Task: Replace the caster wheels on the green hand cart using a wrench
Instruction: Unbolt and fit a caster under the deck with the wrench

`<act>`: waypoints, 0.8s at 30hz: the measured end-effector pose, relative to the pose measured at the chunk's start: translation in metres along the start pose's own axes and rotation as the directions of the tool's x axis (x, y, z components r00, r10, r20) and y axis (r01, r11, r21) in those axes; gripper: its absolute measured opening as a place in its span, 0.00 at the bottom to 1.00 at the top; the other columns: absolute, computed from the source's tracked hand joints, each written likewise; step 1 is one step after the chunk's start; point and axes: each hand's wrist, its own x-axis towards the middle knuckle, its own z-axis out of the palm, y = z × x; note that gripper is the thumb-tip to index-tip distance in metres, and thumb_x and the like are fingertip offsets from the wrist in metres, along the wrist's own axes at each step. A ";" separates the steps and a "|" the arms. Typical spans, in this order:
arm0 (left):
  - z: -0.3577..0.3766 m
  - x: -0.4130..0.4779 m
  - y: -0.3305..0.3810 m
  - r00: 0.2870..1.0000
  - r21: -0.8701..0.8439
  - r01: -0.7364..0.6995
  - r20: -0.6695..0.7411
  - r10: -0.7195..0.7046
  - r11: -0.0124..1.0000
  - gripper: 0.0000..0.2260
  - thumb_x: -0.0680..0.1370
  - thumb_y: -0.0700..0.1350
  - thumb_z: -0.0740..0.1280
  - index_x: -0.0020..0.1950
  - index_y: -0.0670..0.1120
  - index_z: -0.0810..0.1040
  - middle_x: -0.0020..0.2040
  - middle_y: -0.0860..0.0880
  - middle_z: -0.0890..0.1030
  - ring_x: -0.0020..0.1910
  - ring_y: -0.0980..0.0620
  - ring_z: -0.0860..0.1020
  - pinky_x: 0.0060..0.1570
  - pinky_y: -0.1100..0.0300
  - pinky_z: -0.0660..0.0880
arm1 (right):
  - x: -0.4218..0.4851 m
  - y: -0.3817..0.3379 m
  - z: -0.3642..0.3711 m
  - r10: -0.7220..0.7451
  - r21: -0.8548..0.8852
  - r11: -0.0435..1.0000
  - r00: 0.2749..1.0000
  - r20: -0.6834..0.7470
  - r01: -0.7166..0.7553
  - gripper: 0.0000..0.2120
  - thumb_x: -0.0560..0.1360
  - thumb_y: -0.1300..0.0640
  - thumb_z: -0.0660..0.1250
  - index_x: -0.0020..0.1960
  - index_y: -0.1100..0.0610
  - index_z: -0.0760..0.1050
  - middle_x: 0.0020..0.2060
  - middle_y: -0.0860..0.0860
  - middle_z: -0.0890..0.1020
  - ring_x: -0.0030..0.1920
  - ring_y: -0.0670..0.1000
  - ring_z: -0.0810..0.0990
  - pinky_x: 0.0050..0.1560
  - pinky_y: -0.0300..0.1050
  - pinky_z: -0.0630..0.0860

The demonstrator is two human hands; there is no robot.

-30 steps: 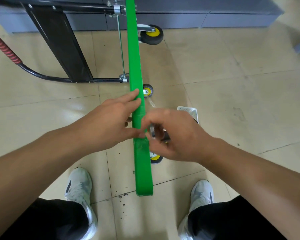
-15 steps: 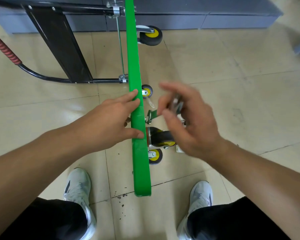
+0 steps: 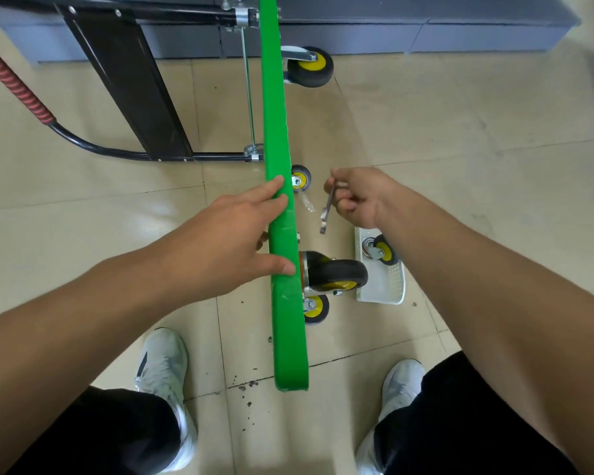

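Observation:
The green hand cart (image 3: 277, 138) stands on its edge on the floor, its underside facing right. My left hand (image 3: 234, 241) grips the top edge of the green deck, thumb and fingers over it. A large black caster with a yellow hub (image 3: 333, 274) sticks out from the deck just right of that hand. My right hand (image 3: 359, 197) pinches a small metal wrench (image 3: 326, 214), which hangs down above the floor, apart from the caster. More casters show at the far end (image 3: 311, 68), the middle (image 3: 301, 177) and below the large caster (image 3: 314, 308).
A white plastic basket (image 3: 381, 282) on the floor right of the cart holds a loose caster (image 3: 381, 252). The folded black cart handle (image 3: 124, 80) with red grip (image 3: 18, 89) lies to the left. Grey cabinets line the far wall. My shoes flank the cart's near end.
My right hand lifted away from the large caster and moved up and to the right, carrying the wrench. The caster and basket are now uncovered. My left hand kept its grip.

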 end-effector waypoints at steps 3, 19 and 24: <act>0.000 -0.001 0.000 1.000 -0.013 0.009 0.003 -0.009 1.000 0.41 0.72 0.59 0.74 0.80 0.50 0.61 0.82 0.58 0.49 0.56 0.53 0.79 0.62 0.57 0.76 | 0.026 0.016 0.004 0.174 0.045 0.984 0.985 0.010 -0.175 0.13 0.86 0.57 0.59 0.42 0.56 0.69 0.33 0.48 0.71 0.25 0.42 0.56 0.18 0.34 0.51; 0.003 0.001 -0.004 1.000 -0.019 -0.005 -0.015 0.004 1.000 0.40 0.71 0.58 0.75 0.79 0.48 0.63 0.82 0.57 0.49 0.59 0.52 0.78 0.61 0.54 0.76 | 0.038 0.042 0.035 0.324 -0.066 0.945 0.942 0.091 -0.319 0.14 0.86 0.56 0.59 0.43 0.57 0.74 0.32 0.49 0.73 0.20 0.42 0.58 0.20 0.34 0.50; 0.002 0.000 -0.001 1.000 -0.021 0.000 -0.009 0.000 1.000 0.40 0.72 0.58 0.75 0.79 0.48 0.63 0.82 0.58 0.50 0.57 0.54 0.78 0.61 0.59 0.76 | 0.031 0.042 0.041 0.279 -0.094 0.958 0.956 0.090 -0.271 0.13 0.86 0.57 0.59 0.45 0.56 0.76 0.33 0.49 0.74 0.21 0.41 0.57 0.20 0.32 0.50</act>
